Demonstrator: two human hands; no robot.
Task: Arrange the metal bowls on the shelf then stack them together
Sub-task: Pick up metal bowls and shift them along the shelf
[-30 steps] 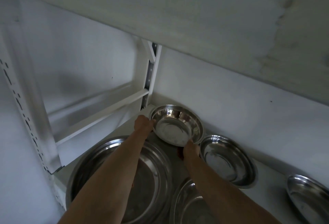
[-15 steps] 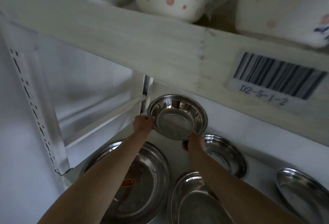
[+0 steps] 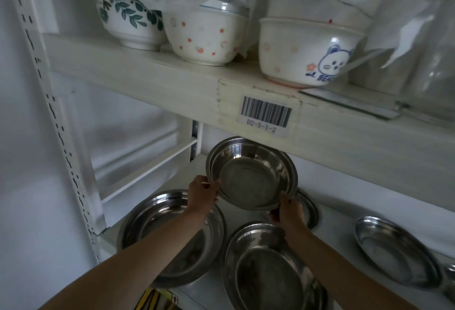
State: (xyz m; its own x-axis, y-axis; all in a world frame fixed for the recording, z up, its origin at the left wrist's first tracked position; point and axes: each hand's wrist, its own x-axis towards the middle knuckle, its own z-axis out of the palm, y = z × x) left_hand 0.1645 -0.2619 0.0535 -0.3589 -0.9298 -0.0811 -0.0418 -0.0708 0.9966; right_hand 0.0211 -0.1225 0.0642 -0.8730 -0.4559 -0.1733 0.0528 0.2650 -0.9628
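I hold a small metal bowl [image 3: 251,174] tilted toward me, lifted off the white lower shelf [image 3: 332,226] just under the upper shelf board. My left hand [image 3: 203,192] grips its left rim and my right hand [image 3: 288,210] grips its lower right rim. Below on the shelf lie a large metal bowl [image 3: 152,218] at the left, a medium metal bowl [image 3: 268,265] in front, another bowl [image 3: 309,211] partly hidden behind my right hand, and a shallow bowl [image 3: 396,250] at the right.
The upper shelf board [image 3: 172,88] with a barcode label [image 3: 266,115] hangs low over the bowls. Ceramic bowls [image 3: 204,36] stand on it. A perforated white upright [image 3: 56,122] bounds the left side. A yellow label [image 3: 152,298] shows at the bottom.
Both hands have lifted the small bowl off the shelf and drawn it toward me and upward. The view has tilted up, so the upper shelf and its ceramic bowls now show.
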